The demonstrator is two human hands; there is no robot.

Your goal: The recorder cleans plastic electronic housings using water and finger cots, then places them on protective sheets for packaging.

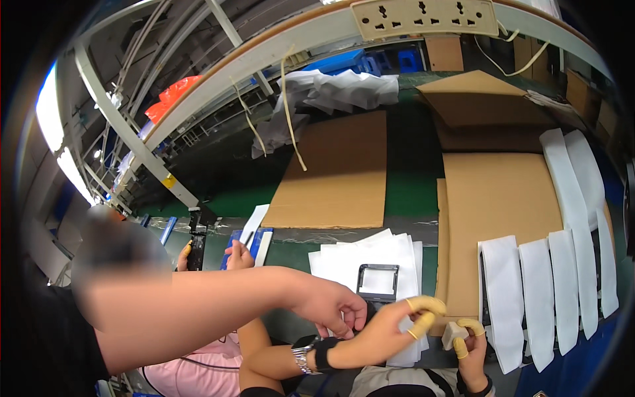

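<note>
Head view: at lower right, the right hand (473,364) pinches a beige block (452,335); the left hand (383,333), thumb and finger parted, looks empty. White sleeves (504,298) farther right seem done; the bare black frame (378,298), lower centre, seems left.

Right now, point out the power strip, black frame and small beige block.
Power strip (424,18), head view: middle of its socket face.
Black frame (377,298), head view: lower bar.
Small beige block (452,335), head view: visible face.
</note>
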